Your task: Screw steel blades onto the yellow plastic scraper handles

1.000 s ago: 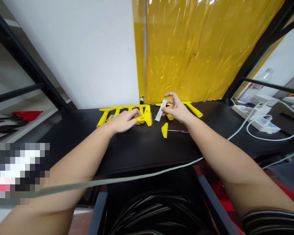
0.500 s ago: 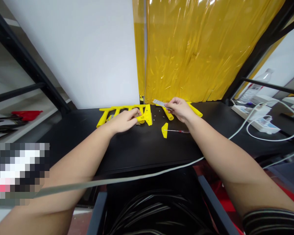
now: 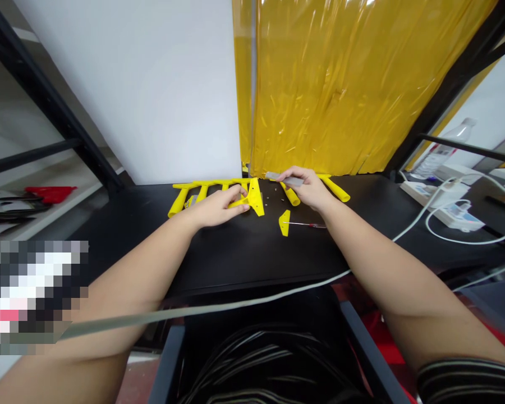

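My left hand [image 3: 223,205] is closed around the handle of a yellow scraper [image 3: 256,197], whose wide triangular head points right. Between the fingers of my right hand [image 3: 309,189] is a flat grey metal blade [image 3: 291,180], a short way right of the scraper head and apart from it. Below the right hand lies a loose yellow triangular plate [image 3: 284,223] with small holes. A screwdriver [image 3: 303,224] with a thin shaft and reddish handle lies with its tip at the plate; my right wrist partly covers its handle. Several tiny bits, possibly screws [image 3: 267,198], are scattered between the hands.
More yellow scrapers [image 3: 177,202] lie along the back of the black table [image 3: 244,258], some behind my hands. A white cable [image 3: 256,302] crosses in front of me. At right are a power strip [image 3: 450,210] and a plastic bottle [image 3: 444,148]. A yellow curtain [image 3: 340,84] hangs behind.
In my right hand the blade has shifted back into the fingers and lies flatter. The left hand still grips the scraper, its head turned slightly. The view has shifted a little.
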`<state>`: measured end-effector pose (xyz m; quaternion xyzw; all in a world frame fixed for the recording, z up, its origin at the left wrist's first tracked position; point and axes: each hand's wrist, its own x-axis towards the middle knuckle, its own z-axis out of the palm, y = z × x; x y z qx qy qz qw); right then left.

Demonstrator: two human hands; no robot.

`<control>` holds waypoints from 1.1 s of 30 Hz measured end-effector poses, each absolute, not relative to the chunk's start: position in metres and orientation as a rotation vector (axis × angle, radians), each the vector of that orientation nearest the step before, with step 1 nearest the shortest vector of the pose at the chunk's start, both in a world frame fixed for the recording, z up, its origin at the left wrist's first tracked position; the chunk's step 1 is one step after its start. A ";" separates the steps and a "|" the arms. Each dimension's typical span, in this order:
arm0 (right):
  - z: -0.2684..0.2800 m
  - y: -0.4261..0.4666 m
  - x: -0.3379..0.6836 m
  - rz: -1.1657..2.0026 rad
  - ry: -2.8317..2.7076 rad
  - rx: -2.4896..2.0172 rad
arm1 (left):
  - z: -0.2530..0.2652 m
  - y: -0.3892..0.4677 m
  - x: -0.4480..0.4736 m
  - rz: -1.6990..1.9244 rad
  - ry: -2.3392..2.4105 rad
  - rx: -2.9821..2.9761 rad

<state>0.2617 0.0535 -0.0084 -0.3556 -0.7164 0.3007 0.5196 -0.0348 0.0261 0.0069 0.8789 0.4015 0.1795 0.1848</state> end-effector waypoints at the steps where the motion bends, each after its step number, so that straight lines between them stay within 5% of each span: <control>1: -0.007 0.052 0.261 0.791 -1.753 -0.837 | 0.007 0.025 -0.035 0.519 1.131 2.476; 8: -0.011 0.047 0.255 1.110 -1.922 -0.736 | 0.008 0.023 -0.033 0.512 1.118 2.504; 33: -0.022 0.041 0.230 1.226 -1.534 -0.765 | 0.009 0.017 -0.026 0.475 1.196 2.549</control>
